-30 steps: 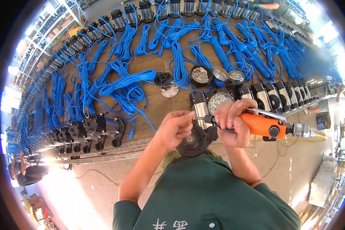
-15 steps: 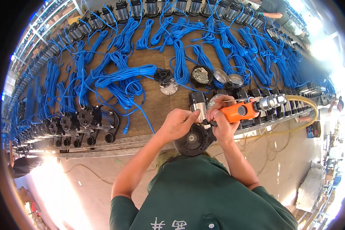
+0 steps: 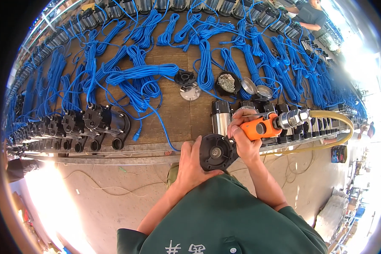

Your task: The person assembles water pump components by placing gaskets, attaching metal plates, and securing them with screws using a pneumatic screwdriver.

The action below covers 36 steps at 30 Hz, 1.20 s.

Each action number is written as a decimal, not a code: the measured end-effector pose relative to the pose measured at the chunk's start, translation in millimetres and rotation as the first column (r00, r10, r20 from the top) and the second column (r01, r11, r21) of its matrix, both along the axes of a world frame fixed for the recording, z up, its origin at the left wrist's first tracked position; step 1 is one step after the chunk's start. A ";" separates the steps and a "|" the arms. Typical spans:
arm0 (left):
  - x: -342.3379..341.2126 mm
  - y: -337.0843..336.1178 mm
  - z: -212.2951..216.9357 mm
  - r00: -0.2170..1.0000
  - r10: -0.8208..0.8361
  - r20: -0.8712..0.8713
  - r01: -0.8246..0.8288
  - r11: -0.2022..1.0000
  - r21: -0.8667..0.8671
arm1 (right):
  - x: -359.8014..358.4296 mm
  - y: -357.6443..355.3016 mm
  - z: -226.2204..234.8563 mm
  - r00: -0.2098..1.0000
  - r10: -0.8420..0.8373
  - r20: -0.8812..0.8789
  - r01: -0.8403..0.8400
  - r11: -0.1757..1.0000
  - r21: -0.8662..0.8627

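Note:
My right hand [image 3: 243, 142] grips an orange pneumatic screwdriver [image 3: 261, 127] with a metal coupling and a yellow air hose [image 3: 334, 122] running off to the right. My left hand [image 3: 192, 163] holds the black round end cap [image 3: 216, 152] of a steel pump body [image 3: 221, 118] that lies at the bench's near edge. The tool's tip points left toward the cap, close above it. Both forearms come up from my green shirt at the bottom.
The wooden bench [image 3: 178, 114] carries many coils of blue cable [image 3: 135, 80], a row of black pump parts [image 3: 89, 122] on the left, more pumps on the right, and small dishes of parts [image 3: 228, 82]. Another person [image 3: 309, 12] stands at the far right.
The view has shifted. My right hand with the orange tool has moved left and nearer the black cap. My left hand has dropped from the pump's top onto the cap.

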State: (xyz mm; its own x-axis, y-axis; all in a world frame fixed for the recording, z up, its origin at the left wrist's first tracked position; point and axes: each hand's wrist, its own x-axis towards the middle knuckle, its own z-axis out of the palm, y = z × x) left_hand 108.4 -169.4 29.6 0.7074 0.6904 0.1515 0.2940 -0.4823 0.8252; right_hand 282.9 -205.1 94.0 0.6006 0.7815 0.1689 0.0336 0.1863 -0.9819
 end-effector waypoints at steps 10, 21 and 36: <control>-0.1 -0.7 -6.1 0.999 0.009 0.034 -0.011 0.996 0.086 | 1.1 -3.9 -11.6 0.998 0.068 -0.003 -0.068 0.998 -0.012; -26.8 -9.2 -29.0 0.765 0.621 0.169 -0.124 0.400 -0.908 | -5.3 -14.8 18.4 0.999 0.033 -0.008 -0.032 0.995 0.097; -38.3 -24.0 42.9 0.736 0.597 0.319 0.284 0.156 -0.946 | -54.5 -19.2 44.6 0.872 0.393 -0.294 -0.225 0.853 0.472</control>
State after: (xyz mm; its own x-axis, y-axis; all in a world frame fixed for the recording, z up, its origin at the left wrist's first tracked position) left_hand 70.1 -193.4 72.4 0.6231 0.6496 -0.4356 -0.4281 0.7494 0.5051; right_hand 228.4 -224.3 138.5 0.4208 0.8439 0.3326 -0.4403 0.5106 -0.7385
